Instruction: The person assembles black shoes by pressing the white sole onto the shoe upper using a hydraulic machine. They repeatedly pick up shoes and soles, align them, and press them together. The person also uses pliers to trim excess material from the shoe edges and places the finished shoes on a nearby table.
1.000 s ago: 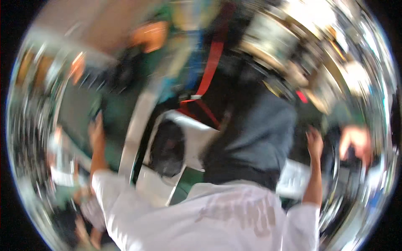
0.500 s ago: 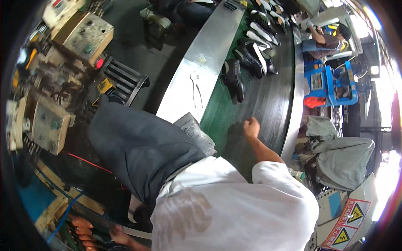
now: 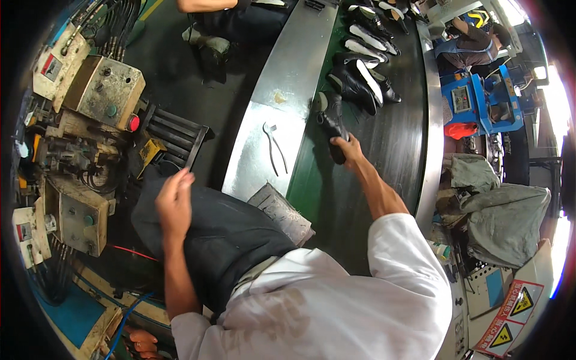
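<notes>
The right hand (image 3: 349,146) reaches far out over the dark conveyor belt (image 3: 396,144) and closes its fingers around a black shoe (image 3: 333,127), gripping it near the heel end. The shoe lies lengthwise on the belt, at the near end of a row of black shoes (image 3: 360,72) that runs toward the far side; the grip at the near end appears to give a firm hold while the arm is at full stretch.

The left hand (image 3: 175,201) hangs free above the person's dark apron (image 3: 228,240), fingers loosely together and slightly curled, holding nothing.

Between the two hands lies a bare metal side plate (image 3: 282,108) along the left edge of the belt, with a pair of pliers (image 3: 274,147) resting flat on it, clear of the shoe. A grey worn block (image 3: 282,213) sits at the plate's near end, just in front of the body. To the left stand machine housings with a red push button (image 3: 132,123). Far right, another person (image 3: 474,39) works at a blue machine (image 3: 480,99).
</notes>
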Action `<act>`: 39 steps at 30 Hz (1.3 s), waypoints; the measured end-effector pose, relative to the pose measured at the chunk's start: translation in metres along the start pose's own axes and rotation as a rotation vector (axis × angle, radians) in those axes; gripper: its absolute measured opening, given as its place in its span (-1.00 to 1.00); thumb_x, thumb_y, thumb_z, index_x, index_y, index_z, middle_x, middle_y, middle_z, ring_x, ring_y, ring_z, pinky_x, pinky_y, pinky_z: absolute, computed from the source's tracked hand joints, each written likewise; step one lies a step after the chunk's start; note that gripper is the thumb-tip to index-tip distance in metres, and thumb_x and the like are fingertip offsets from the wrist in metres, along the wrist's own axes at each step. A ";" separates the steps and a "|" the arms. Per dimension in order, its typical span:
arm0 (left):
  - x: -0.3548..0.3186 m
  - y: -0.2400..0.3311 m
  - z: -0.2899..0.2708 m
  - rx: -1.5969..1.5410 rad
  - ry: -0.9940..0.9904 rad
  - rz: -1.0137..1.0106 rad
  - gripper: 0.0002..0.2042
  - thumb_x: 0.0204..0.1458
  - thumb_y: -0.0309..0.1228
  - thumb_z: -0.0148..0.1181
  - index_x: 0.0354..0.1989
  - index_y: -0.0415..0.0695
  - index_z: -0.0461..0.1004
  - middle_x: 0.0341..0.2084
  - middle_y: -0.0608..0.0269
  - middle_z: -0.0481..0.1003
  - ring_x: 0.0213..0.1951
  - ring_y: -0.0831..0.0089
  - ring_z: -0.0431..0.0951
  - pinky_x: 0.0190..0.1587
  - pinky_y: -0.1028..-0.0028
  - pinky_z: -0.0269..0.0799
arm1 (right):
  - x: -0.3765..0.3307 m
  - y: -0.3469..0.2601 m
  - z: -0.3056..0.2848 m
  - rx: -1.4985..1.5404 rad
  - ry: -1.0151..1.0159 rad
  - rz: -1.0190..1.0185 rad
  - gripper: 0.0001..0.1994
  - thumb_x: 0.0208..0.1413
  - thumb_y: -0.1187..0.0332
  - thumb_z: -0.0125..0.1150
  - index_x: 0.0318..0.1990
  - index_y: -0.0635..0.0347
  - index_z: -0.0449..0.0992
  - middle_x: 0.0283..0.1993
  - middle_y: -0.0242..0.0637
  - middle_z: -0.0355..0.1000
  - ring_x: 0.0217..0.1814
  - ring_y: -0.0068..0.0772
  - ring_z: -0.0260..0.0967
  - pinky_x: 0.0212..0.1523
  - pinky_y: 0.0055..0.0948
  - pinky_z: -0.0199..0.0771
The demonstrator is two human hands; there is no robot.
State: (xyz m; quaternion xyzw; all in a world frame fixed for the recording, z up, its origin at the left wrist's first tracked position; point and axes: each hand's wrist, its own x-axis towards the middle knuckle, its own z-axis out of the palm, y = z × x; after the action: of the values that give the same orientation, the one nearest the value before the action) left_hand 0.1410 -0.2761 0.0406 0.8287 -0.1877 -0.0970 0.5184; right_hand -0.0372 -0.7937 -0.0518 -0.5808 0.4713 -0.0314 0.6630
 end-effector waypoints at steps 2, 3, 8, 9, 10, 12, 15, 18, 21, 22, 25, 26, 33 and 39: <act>0.033 0.003 0.060 -0.238 0.006 -0.037 -0.61 0.51 -0.31 0.09 0.37 -0.28 0.48 0.19 -0.05 0.61 0.21 0.21 0.64 0.25 0.24 0.56 | -0.040 -0.005 0.016 -0.007 -0.167 -0.126 -0.21 0.04 0.39 0.49 0.44 0.40 0.32 -0.09 -0.12 0.61 -0.17 -0.40 0.59 -0.09 -0.34 0.64; 0.051 0.016 0.080 -0.424 -0.017 -0.118 -0.54 0.52 -0.24 0.08 0.43 -0.26 0.41 0.26 -0.05 0.55 0.25 0.22 0.61 0.27 0.22 0.54 | -0.067 -0.018 0.034 -0.141 -0.196 -0.224 -0.18 0.05 0.35 0.52 0.47 0.40 0.29 0.00 -0.09 0.60 -0.09 -0.34 0.59 -0.01 -0.28 0.64; 0.081 0.065 0.087 -1.258 0.138 -0.632 -0.48 0.51 -0.11 0.04 0.47 -0.22 0.38 0.32 0.04 0.50 0.23 0.26 0.60 0.30 0.26 0.52 | -0.195 -0.036 0.165 -0.052 -0.499 -0.409 0.27 0.08 -0.04 0.66 0.69 0.31 -0.17 0.46 0.17 0.29 0.43 0.00 0.37 0.41 -0.10 0.44; 0.076 0.053 0.073 -1.128 0.201 -0.395 -0.55 0.56 -0.13 -0.07 0.29 -0.23 0.54 0.17 0.15 0.61 0.17 0.37 0.60 0.25 0.37 0.52 | -0.203 -0.031 0.193 0.113 -0.609 -0.192 0.27 0.08 -0.05 0.66 0.68 0.34 -0.16 0.46 0.20 0.29 0.45 0.01 0.36 0.42 -0.07 0.44; 0.071 0.035 0.064 -1.149 0.230 -0.407 -0.57 0.57 -0.18 -0.09 0.24 -0.25 0.57 0.13 0.22 0.63 0.18 0.42 0.59 0.26 0.39 0.51 | -0.209 -0.026 0.218 0.260 -0.702 0.033 0.26 0.09 -0.06 0.66 0.66 0.38 -0.15 0.45 0.23 0.29 0.46 0.03 0.36 0.42 -0.04 0.44; 0.049 0.000 0.032 -0.962 0.233 -0.314 -0.55 0.56 -0.15 -0.05 0.32 -0.25 0.52 0.14 0.17 0.61 0.19 0.41 0.58 0.28 0.39 0.48 | -0.222 -0.021 0.266 0.206 -0.794 0.232 0.16 0.12 -0.02 0.65 0.60 0.47 -0.01 0.39 0.17 0.35 0.43 -0.03 0.40 0.41 -0.06 0.46; 0.005 0.002 -0.030 -1.122 0.324 -0.081 -0.38 0.47 0.04 0.10 0.45 -0.24 0.39 0.17 0.07 0.58 0.22 0.29 0.57 0.34 0.31 0.43 | -0.243 -0.020 0.309 0.085 -0.850 0.063 -0.03 0.22 0.08 0.58 0.53 0.54 0.13 0.30 0.08 0.46 0.34 -0.15 0.47 0.37 -0.21 0.48; -0.032 -0.010 -0.075 -0.188 0.472 0.130 -0.57 0.34 -0.27 0.34 0.26 -0.28 0.56 0.12 0.02 0.62 0.19 0.20 0.60 0.28 0.27 0.47 | -0.253 -0.012 0.335 -0.256 -0.902 -0.202 -0.07 0.22 0.08 0.55 0.53 0.53 0.19 0.25 0.12 0.54 0.32 -0.15 0.50 0.36 -0.26 0.47; -0.067 -0.012 -0.088 0.098 0.637 0.078 -0.77 0.36 -0.42 0.25 0.04 -0.33 0.65 -0.09 -0.08 0.68 -0.04 0.09 0.70 0.05 0.26 0.58 | -0.261 -0.006 0.344 -0.504 -0.991 -0.438 -0.09 0.22 0.03 0.54 0.54 0.42 0.23 0.34 0.25 0.47 0.40 -0.02 0.46 0.39 -0.15 0.45; -0.077 -0.014 -0.090 0.156 0.666 0.074 -0.77 0.37 -0.43 0.22 0.02 -0.33 0.65 -0.13 -0.08 0.69 -0.08 0.08 0.72 0.00 0.27 0.60 | -0.262 -0.007 0.346 -0.645 -0.996 -0.491 -0.09 0.23 0.02 0.53 0.55 0.41 0.23 0.40 0.26 0.40 0.44 0.01 0.42 0.41 -0.12 0.43; -0.093 -0.014 -0.090 0.182 0.722 0.059 -0.80 0.37 -0.46 0.21 -0.04 -0.34 0.67 -0.20 -0.10 0.69 -0.17 0.05 0.72 -0.08 0.26 0.61 | -0.262 -0.016 0.356 -0.850 -1.023 -0.652 -0.06 0.30 -0.09 0.42 0.61 0.33 0.15 0.66 0.26 0.07 0.66 0.08 0.16 0.54 -0.05 0.26; -0.097 -0.013 -0.088 0.170 0.722 0.042 -0.81 0.37 -0.46 0.22 -0.05 -0.34 0.67 -0.20 -0.10 0.69 -0.17 0.07 0.73 -0.08 0.25 0.60 | -0.258 -0.014 0.363 -0.707 -1.099 -0.589 -0.06 0.33 -0.12 0.36 0.62 0.32 0.12 0.66 0.24 0.06 0.67 0.06 0.12 0.57 -0.07 0.21; -0.115 -0.024 -0.040 -1.391 0.504 0.000 -0.51 0.55 -0.17 -0.03 0.50 -0.20 0.30 0.39 0.14 0.43 0.40 0.29 0.42 0.50 0.23 0.28 | -0.233 -0.004 0.386 0.008 -1.272 0.011 -0.25 0.60 -0.10 -0.12 0.66 0.30 0.04 0.70 0.02 0.02 0.76 -0.14 -0.09 0.71 -0.23 -0.12; -0.141 -0.046 0.007 -1.250 0.522 -0.305 -0.37 0.57 0.01 -0.17 0.60 -0.18 0.13 0.48 0.09 0.30 0.46 0.27 0.32 0.53 0.24 0.20 | -0.240 0.011 0.373 -0.485 -1.135 -0.489 -0.31 0.61 -0.06 -0.16 0.63 0.30 0.11 0.61 0.23 0.18 0.71 0.07 0.08 0.63 -0.19 0.06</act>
State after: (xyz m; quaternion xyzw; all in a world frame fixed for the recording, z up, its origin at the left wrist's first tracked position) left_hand 0.0196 -0.2061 -0.0085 0.3881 0.1527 -0.0563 0.9071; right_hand 0.0709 -0.3727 0.0367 -0.7304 -0.1029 0.2367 0.6324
